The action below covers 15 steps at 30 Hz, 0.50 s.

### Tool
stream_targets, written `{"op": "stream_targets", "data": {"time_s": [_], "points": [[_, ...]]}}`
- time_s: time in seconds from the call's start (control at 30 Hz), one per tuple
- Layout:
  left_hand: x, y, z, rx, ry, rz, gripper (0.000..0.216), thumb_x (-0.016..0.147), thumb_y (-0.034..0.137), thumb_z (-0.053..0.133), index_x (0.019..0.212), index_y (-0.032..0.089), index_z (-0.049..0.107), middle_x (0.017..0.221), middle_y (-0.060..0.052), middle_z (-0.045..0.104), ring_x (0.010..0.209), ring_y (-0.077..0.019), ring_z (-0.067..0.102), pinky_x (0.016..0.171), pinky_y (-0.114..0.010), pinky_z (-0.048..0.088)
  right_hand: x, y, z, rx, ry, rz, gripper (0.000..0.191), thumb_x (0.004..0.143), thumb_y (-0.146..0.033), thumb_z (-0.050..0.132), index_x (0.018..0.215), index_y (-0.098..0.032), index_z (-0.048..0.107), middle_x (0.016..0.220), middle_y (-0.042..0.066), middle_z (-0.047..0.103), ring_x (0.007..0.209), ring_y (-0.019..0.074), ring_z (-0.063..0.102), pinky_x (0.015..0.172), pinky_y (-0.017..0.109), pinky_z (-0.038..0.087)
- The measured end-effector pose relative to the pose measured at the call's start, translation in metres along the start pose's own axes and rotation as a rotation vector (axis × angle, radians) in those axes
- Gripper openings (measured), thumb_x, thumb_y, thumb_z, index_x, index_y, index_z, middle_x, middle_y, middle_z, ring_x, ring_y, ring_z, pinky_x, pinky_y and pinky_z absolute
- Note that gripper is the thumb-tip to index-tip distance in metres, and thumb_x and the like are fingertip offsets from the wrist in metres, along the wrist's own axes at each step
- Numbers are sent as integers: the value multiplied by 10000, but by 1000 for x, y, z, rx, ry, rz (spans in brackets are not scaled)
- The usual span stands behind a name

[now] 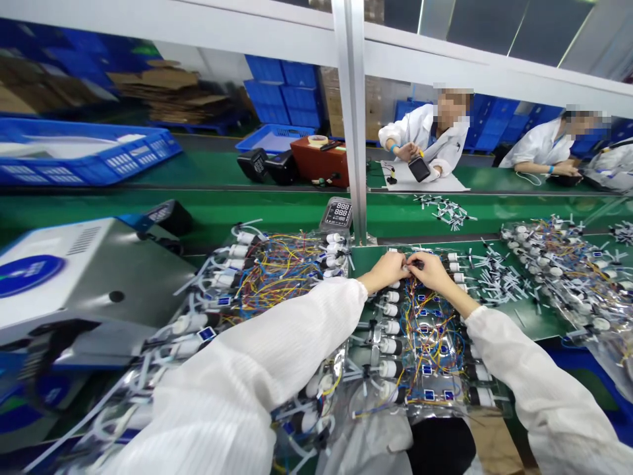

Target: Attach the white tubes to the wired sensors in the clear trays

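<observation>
My left hand (388, 270) and my right hand (428, 270) meet at the far end of a clear plastic tray (435, 414). Their fingertips are pinched together, almost touching. A small black part (418, 264) shows at the fingers of my right hand; whatever my left fingers pinch is too small to make out. White cylindrical motors or pumps (390, 368) with black ends line both sides of this tray. Red, yellow and blue wires (420, 343) tangle down its middle among small blue-and-white square parts (426, 370).
Another wired tray (277, 277) lies to the left, beside a large grey machine (99, 284). Short white tubes (499, 277) are scattered to the right, before more trays (564, 264). A metal post (350, 119) rises ahead, near a display unit (338, 215). Co-workers (430, 135) sit across the bench.
</observation>
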<state>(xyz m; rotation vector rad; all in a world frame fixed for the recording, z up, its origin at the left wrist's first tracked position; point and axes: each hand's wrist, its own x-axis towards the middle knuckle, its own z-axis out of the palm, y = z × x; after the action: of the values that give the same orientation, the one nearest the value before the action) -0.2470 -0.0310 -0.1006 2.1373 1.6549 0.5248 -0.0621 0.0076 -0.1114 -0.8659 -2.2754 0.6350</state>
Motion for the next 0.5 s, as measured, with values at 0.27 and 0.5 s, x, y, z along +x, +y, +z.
{"op": "stream_targets", "data": {"time_s": [0.27, 0.5], "points": [[0, -2, 0, -27, 16, -47, 205, 821, 317, 809, 936, 151, 776, 941, -111, 785, 933, -277, 752, 843, -312, 563, -1, 7, 8, 1, 34, 56, 74, 858, -178, 634, 847, -214, 697, 871, 23, 761, 820, 208, 715, 822, 333, 531], [0, -2, 4, -73, 46, -44, 107, 801, 235, 776, 857, 156, 730, 877, -109, 747, 916, -289, 736, 847, -340, 556, 2, 1, 12, -72, -20, 53, 155, 837, -112, 612, 906, -221, 699, 969, 47, 765, 937, 231, 711, 918, 359, 520]]}}
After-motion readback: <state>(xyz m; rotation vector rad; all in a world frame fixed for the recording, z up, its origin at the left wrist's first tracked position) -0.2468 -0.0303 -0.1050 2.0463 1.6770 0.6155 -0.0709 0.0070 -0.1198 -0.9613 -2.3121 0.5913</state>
